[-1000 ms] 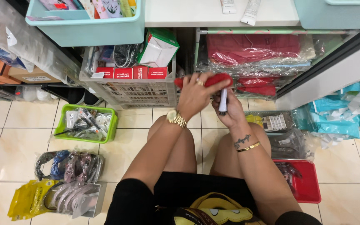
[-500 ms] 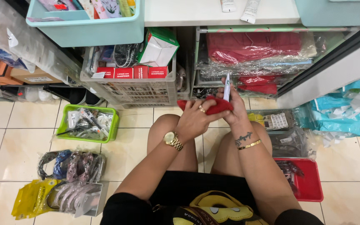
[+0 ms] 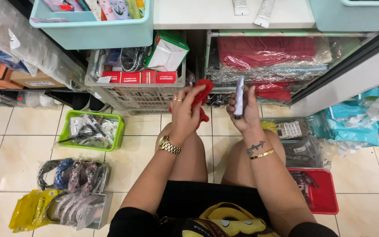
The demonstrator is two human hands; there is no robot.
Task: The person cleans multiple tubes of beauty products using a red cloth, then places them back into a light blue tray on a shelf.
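My left hand (image 3: 185, 112), with rings and a gold watch, grips a crumpled red cloth (image 3: 202, 98) above my left knee. My right hand (image 3: 243, 115), with a gold bangle at the wrist, holds a small white tube (image 3: 239, 95) upright above my right knee. The two hands are apart, with a gap of tiled floor between them. I am seated facing low shelving.
A white wire basket (image 3: 139, 98) with red boxes stands ahead. A green tray (image 3: 94, 130) and bagged items (image 3: 66, 193) lie on the floor at left. A red bin (image 3: 323, 195) sits at right. Folded red fabric in plastic (image 3: 268, 55) fills the shelf.
The hands were together with the cloth against the tube; now they have separated, the left carrying the cloth leftward and the right holding the tube upright.
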